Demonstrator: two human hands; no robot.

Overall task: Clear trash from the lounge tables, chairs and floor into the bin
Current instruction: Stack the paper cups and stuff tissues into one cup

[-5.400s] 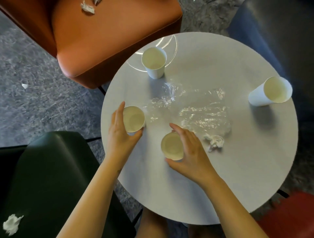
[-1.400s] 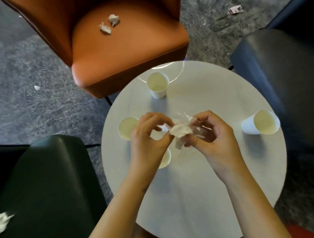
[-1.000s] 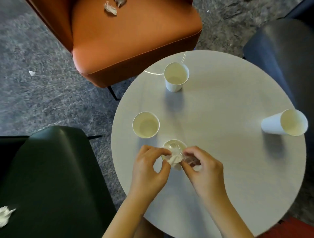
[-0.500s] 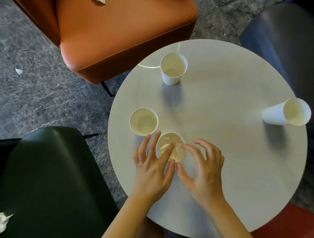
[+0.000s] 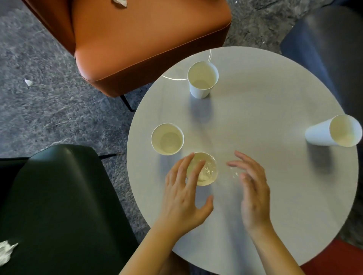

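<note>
Several white paper cups stand on the round white table [image 5: 255,196]. The nearest cup [image 5: 206,168] holds crumpled clear plastic and tissue. My left hand [image 5: 182,192] hovers over this cup, fingers straight, fingertips at its rim. My right hand [image 5: 253,188] is open just right of it, fingers relaxed and holding nothing. An empty cup [image 5: 167,139] stands to the upper left, another cup [image 5: 202,78] at the far edge, and a fourth cup [image 5: 334,130] at the right edge.
An orange chair [image 5: 147,39] with a tissue scrap [image 5: 119,2] stands beyond the table. A dark green chair [image 5: 59,206] at left carries a crumpled tissue [image 5: 5,252]. A small white scrap [image 5: 28,82] lies on the grey carpet. A dark blue chair [image 5: 330,49] is at right.
Both hands stuffed the plastic and tissue into the nearest cup, then let go. My right hand has drawn away to the right; my left hand has spread open over the cup.
</note>
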